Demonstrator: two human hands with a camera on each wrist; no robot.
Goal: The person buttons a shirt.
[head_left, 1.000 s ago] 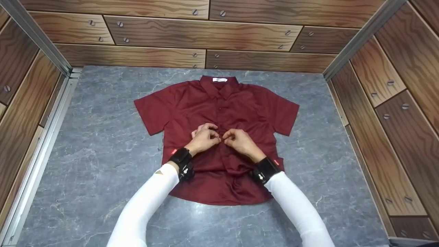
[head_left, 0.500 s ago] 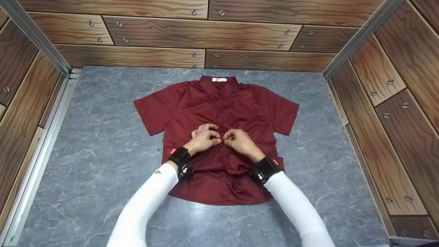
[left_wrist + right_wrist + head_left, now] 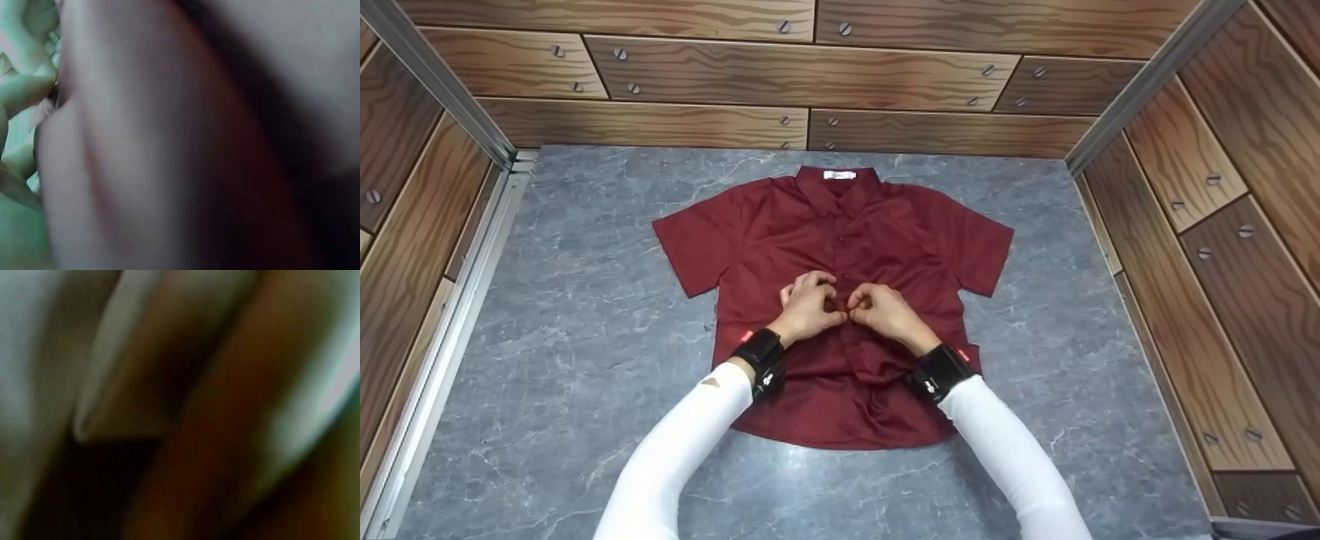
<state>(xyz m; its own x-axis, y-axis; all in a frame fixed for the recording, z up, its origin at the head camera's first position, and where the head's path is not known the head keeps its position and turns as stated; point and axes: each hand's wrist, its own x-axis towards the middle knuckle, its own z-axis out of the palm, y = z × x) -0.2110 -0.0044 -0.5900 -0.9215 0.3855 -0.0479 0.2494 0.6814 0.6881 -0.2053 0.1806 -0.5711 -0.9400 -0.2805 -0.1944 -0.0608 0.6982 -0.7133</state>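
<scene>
A dark red short-sleeved shirt (image 3: 780,232) lies spread front up, its collar at the far end. Over the middle of its button placket, my left hand (image 3: 810,306) bends its fingers, with thumb and fingertips at the placket's edge. Facing it from the right, my right hand (image 3: 883,309) pinches the placket between thumb and forefinger. The fingertips of both hands nearly meet. Whatever button lies between them is too small to make out. In the left wrist view, blurred shirt cloth (image 3: 140,146) covers most of the picture; the right wrist view is blurred by close cloth folds.
The shirt lies on a grey marbled tabletop (image 3: 585,360). Wood-patterned panels (image 3: 750,75) wall the back and both sides, with metal rails (image 3: 450,300) at the corners and left edge. Below the hands the shirt front is rumpled.
My left thumb has shifted slightly right and down, toward the right fingertips. My right hand stays almost where it was. The shirt lies the same.
</scene>
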